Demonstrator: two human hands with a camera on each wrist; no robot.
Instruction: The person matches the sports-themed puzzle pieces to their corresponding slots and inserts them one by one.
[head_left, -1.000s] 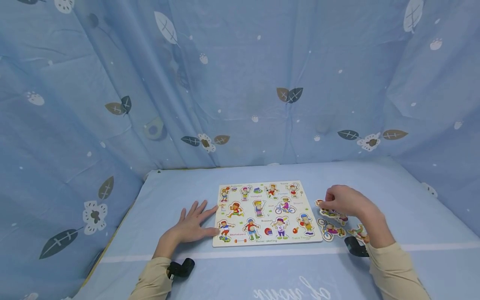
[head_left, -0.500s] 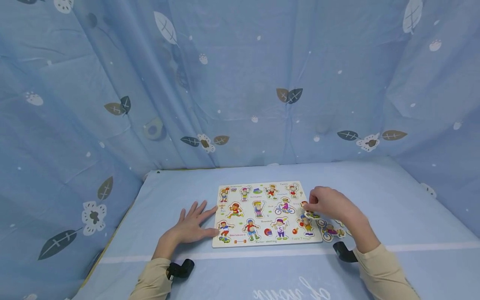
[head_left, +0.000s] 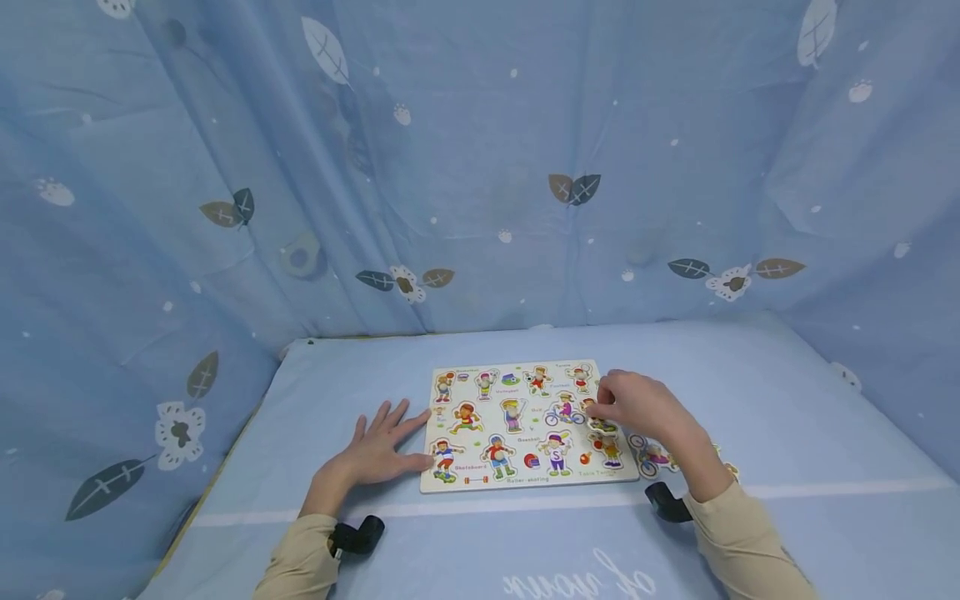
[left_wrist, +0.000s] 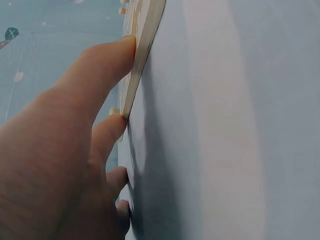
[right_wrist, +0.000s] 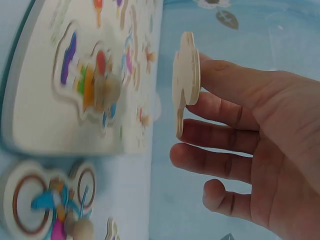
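A wooden puzzle board (head_left: pixel 489 448) with sports figures lies flat on the table, most figures showing small round knobs. My left hand (head_left: pixel 372 452) rests at its left side, fingers spread, thumb (left_wrist: pixel 117 52) and index fingertip touching the board's edge. Over the board's right part, my right hand (head_left: pixel 641 404) pinches a puzzle piece (head_left: pixel 602 426) between thumb and fingers. The right wrist view shows this piece (right_wrist: pixel 186 75) edge-on with its plain wooden back, raised above the board. Below it, the table tennis figure (right_wrist: pixel 89 82) sits on the board.
Right of the board, a loose bicycle puzzle piece (head_left: pixel 651 458) lies on the blue cloth. Another loose piece (head_left: pixel 729 472) is partly hidden behind the right wrist. A blue patterned curtain (head_left: pixel 480 167) hangs behind the table. Both wrists carry black camera mounts (head_left: pixel 360 535).
My right hand has picked up a puzzle piece from the loose ones at the right and moved it left over the board. The left hand has stayed at the board's edge.
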